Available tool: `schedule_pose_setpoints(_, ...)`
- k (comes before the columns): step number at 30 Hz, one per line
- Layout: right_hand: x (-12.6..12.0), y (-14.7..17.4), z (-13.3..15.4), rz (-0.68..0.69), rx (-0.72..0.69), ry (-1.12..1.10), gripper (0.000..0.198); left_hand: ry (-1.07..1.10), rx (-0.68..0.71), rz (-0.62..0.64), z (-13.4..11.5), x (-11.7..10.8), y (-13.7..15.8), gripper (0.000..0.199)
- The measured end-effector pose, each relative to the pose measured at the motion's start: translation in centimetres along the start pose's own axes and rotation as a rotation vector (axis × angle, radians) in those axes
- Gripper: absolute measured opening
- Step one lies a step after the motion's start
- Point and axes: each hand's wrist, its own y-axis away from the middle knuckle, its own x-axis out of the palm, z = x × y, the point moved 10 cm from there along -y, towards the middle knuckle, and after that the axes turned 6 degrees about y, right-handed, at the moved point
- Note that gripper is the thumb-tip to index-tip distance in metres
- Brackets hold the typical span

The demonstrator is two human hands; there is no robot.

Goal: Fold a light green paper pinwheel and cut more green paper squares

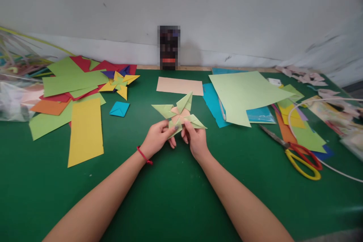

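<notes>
Between my two hands is a folded paper star (185,103) with light green points and a peach centre. My left hand (159,136) pinches its lower-left point between thumb and fingers; a red cord bracelet circles that wrist. With the thumb near the peach centre, my right hand (197,140) grips the lower right part of the star. Fingers partly hide the star's lower edge. Behind it lies a peach paper strip (179,86). To the left are a small folded blue paper piece (119,109) and a yellow and green paper star (120,82) with purple points behind.
Coloured paper sheets (76,83) and a yellow strip (86,132) lie left on the green table (181,204). A large light green sheet (246,92) covers blue paper at right. Scissors (295,151) rest near a white cable (337,169). A blurred dark object (169,47) leans on the wall.
</notes>
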Motion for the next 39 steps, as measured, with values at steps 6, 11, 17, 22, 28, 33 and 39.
schedule_pose_setpoints(6,-0.6,-0.4,-0.7,-0.018,0.019,-0.076,0.041,0.049,0.016,0.098,-0.4,1.1,0.0,0.025)
schedule_pose_setpoints(11,-0.8,-0.4,-0.7,-0.043,0.026,-0.090,0.040,0.078,-0.054,0.096,0.5,1.2,0.1,0.029)
schedule_pose_setpoints(17,-0.7,-0.4,-0.6,-0.042,0.002,-0.078,0.038,0.072,-0.067,0.075,0.6,0.9,0.0,0.031)
schedule_pose_setpoints(22,-1.1,-0.5,-0.7,-0.045,0.003,-0.067,0.038,0.147,0.027,-0.089,-0.1,-0.7,-0.3,0.028)
schedule_pose_setpoints(28,0.2,-0.6,0.1,0.134,0.008,0.099,0.033,0.089,0.021,-0.214,-0.6,-3.6,-0.4,0.026)
schedule_pose_setpoints(33,0.7,-0.5,1.0,0.190,-0.042,0.068,0.024,0.333,0.234,-0.594,-2.7,-10.6,0.6,0.015)
schedule_pose_setpoints(39,0.7,-0.5,0.8,0.165,-0.050,0.088,0.023,0.356,0.265,-0.415,-2.9,-9.3,-0.2,0.039)
